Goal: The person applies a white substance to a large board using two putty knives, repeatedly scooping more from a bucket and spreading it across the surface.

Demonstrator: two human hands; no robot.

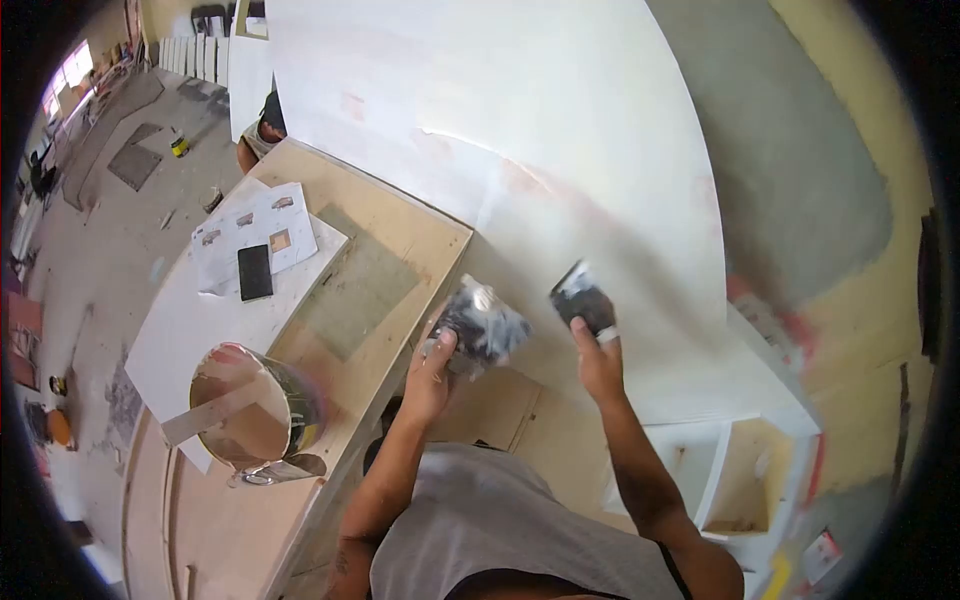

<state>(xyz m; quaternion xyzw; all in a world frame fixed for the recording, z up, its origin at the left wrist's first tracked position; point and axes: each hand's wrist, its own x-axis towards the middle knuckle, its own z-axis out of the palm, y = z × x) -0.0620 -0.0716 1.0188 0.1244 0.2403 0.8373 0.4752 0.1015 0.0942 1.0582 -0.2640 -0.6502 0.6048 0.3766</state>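
My left hand [432, 368] is closed around a dark smeared scraper pad [483, 325] over the table [420, 250] edge, my right hand [598, 362] presses a black putty knife [582, 298] against the white board [560, 150], a bucket [255, 405] sits on the table's near-left end, floor open beyond

No legible text, labels, brands or numbers anywhere in the head view. Printed sheets [255, 235] on the plywood workbench [400, 250] carry small pictures and faint lines of print; too small and blurred to read. Dark rectangular card [255, 272] lying on those sheets: no markings discernible. Bucket [255, 410] wall shows colour patches only, no readable lettering.
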